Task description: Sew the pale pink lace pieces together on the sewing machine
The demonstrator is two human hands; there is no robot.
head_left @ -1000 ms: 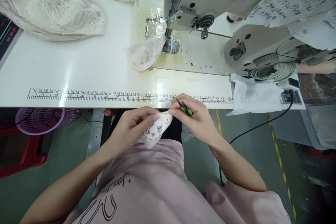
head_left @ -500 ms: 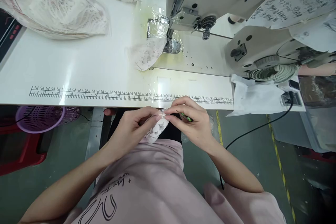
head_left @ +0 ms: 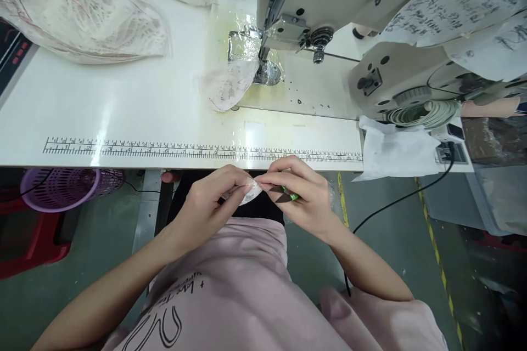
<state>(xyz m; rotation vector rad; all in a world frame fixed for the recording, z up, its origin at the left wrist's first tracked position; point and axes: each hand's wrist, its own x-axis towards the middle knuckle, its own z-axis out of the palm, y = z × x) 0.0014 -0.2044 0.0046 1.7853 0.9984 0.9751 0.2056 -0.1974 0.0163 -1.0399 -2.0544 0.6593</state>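
My left hand (head_left: 214,194) is closed, thumb and fingers pinching a small piece of white lace (head_left: 250,193) just over my lap. Most of the lace is hidden behind those fingers. Close beside it, my right hand (head_left: 302,192) has its fingertips together at the lace's right edge. Thread snips (head_left: 292,196) with dark blades and a bit of green sit in the right palm, partly covered by the fingers. Under the presser foot of the sewing machine (head_left: 304,5) lies another pale lace piece (head_left: 230,85).
A printed ruler (head_left: 197,151) runs along the table's front edge. White lace fabric (head_left: 94,16) is heaped at the back left. A white cloth (head_left: 397,148) hangs over the edge at right, near a coil of pale tape (head_left: 424,114). Below left stands a purple basket (head_left: 61,189).
The lace has been turned or folded up, so less of it hangs below my fingers. In my right hand the snips' dark blades now show more.
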